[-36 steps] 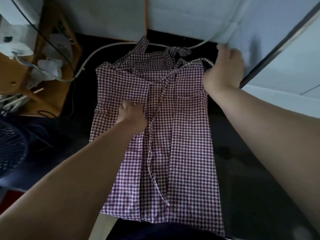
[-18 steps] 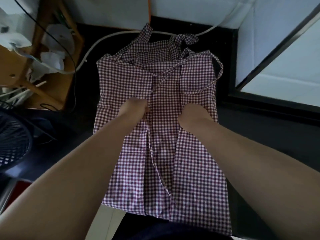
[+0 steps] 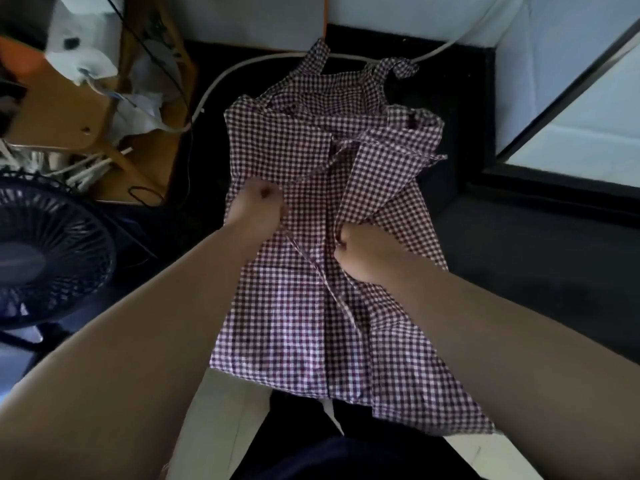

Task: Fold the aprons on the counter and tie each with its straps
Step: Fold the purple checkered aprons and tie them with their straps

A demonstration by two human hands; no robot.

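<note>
A red-and-white checked apron (image 3: 287,317) lies lengthwise on the black counter (image 3: 519,271), its bib and neck straps (image 3: 394,67) at the far end and its hem hanging over the near edge. My left hand (image 3: 258,207) is a fist pressing on the apron's left half. My right hand (image 3: 363,252) grips the inner edge of the right side panel and lifts it off the counter, so that panel rises in a fold. A thin waist strap (image 3: 311,265) trails down the middle between my hands.
A white cable (image 3: 242,64) curves along the counter's far edge behind the apron. A dark fan (image 3: 45,251) stands at the left, with a wooden stand and clutter (image 3: 104,109) behind it. A white wall and a window frame (image 3: 554,95) bound the right side.
My right hand came from the far right corner to the apron's middle, took hold of the right panel's edge and raised it. My left hand stayed pressed on the left half.
</note>
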